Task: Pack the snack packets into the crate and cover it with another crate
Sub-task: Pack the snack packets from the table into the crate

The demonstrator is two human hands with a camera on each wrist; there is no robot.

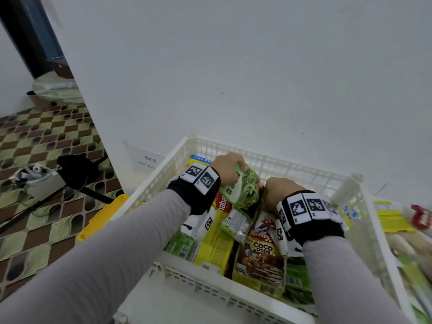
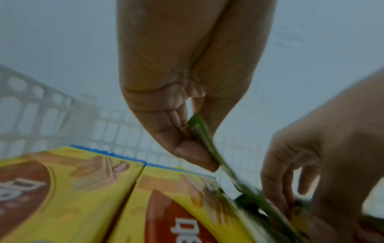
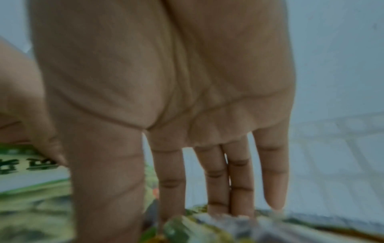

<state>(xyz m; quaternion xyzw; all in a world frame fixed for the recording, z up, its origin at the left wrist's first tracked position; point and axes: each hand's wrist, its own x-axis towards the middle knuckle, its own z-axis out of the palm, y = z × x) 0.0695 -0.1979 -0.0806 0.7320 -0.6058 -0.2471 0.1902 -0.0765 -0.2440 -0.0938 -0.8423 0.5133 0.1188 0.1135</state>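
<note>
A white slotted crate [image 1: 205, 285] holds several snack packets, among them a Coco Pops packet [image 1: 261, 253] and yellow wafer packets [image 2: 72, 189]. My left hand [image 1: 228, 167] pinches the top edge of a green packet [image 1: 245, 190] between thumb and fingers [image 2: 191, 152], so the packet stands on edge in the middle of the crate. My right hand [image 1: 278, 192] is just right of it, with straight fingers [image 3: 216, 180] that point down and touch the packets beneath. In the right wrist view the green packet [image 3: 31, 189] lies to the left of the palm.
The crate stands against a white wall. More snack packets [image 1: 395, 220] lie outside it on the right. A yellow object [image 1: 102, 216] sits at its left corner, below a paper sign reading STORAGE [image 1: 146, 162]. Patterned floor with a black stand [image 1: 79, 174] lies further left.
</note>
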